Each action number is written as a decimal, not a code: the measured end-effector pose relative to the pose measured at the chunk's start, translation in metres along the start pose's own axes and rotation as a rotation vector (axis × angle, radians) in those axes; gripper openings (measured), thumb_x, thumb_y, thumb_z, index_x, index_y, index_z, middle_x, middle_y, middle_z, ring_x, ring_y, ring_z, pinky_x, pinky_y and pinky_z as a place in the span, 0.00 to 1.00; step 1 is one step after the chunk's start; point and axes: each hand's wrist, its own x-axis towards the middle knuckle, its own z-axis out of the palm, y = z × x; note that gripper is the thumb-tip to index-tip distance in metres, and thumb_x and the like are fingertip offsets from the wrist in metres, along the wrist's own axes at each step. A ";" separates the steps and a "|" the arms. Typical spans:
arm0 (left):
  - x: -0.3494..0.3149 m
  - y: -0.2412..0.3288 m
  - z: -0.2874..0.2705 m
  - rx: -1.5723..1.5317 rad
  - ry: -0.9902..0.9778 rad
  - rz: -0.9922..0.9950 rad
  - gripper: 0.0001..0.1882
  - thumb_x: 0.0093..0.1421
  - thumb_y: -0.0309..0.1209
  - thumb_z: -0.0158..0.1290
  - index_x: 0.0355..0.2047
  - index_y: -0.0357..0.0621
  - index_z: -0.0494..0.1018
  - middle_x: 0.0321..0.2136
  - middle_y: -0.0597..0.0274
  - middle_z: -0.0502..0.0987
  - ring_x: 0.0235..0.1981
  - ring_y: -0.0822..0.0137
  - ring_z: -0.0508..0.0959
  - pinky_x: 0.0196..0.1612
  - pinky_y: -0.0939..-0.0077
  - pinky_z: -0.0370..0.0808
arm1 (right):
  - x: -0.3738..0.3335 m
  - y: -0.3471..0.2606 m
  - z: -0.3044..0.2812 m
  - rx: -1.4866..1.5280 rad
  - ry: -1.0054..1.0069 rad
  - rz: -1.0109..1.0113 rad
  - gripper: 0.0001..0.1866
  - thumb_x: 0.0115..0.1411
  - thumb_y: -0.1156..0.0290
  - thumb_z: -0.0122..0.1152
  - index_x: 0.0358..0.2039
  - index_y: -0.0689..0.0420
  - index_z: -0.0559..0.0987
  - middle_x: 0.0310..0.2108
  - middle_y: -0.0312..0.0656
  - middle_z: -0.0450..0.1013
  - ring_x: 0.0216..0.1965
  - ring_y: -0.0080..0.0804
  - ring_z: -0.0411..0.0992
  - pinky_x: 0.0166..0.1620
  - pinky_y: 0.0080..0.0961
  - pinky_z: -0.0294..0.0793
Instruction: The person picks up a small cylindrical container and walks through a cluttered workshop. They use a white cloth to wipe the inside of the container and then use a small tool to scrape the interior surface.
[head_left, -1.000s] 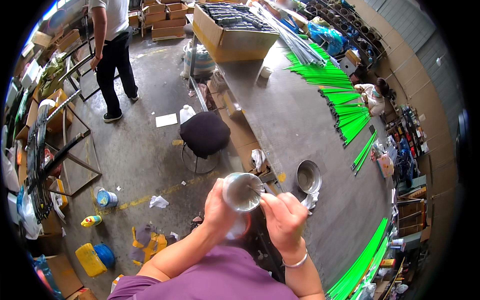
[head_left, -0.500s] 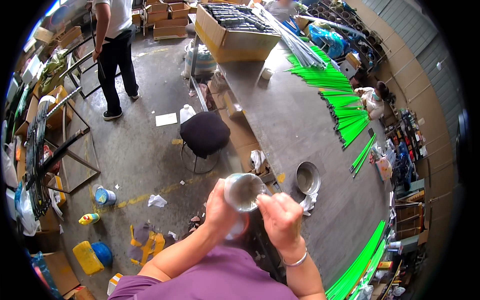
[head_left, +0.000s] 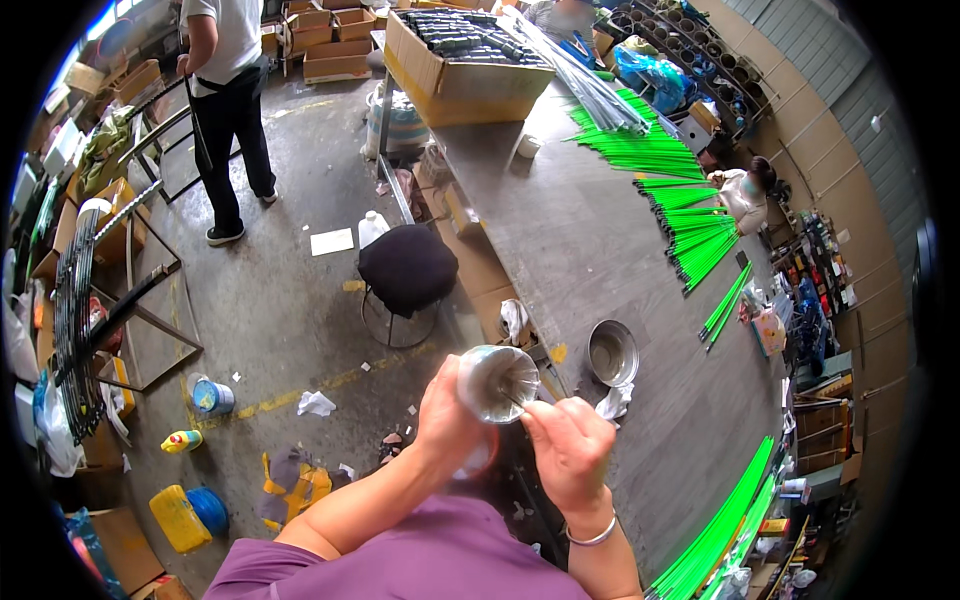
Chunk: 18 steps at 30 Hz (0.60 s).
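My left hand (head_left: 444, 412) is wrapped round the side of a pale, round cup (head_left: 498, 384), tilted so that its grey, streaky inside shows. At the cup's right rim, my right hand (head_left: 570, 440) is closed in a pinch on a thin stick (head_left: 516, 401) that reaches down into the cup. Most of the stick is hidden by the fingers and the cup wall. Just right of my hands, a metal bowl (head_left: 612, 352) stands on the grey table (head_left: 590, 270). A crumpled white cloth or tissue (head_left: 614, 402) lies against the bowl's near side.
A black-covered stool (head_left: 407, 268) stands left of the table. Bundles of green rods (head_left: 705, 240) and a carton of dark parts (head_left: 465, 85) lie on the table. One person (head_left: 228, 110) stands at far left; another (head_left: 745, 195) is across the table. Paint cans and scraps litter the floor.
The cup has shifted slightly right and its opening has turned, showing more of its inner wall. My right hand has moved a little right and down with the stick.
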 end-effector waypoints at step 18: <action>0.006 -0.006 -0.008 0.321 -0.015 0.064 0.18 0.70 0.40 0.36 0.44 0.40 0.70 0.43 0.58 0.76 0.45 0.65 0.74 0.54 0.66 0.69 | -0.001 0.001 -0.002 0.006 0.038 0.032 0.10 0.46 0.82 0.67 0.31 0.61 0.79 0.20 0.42 0.68 0.20 0.37 0.67 0.23 0.29 0.65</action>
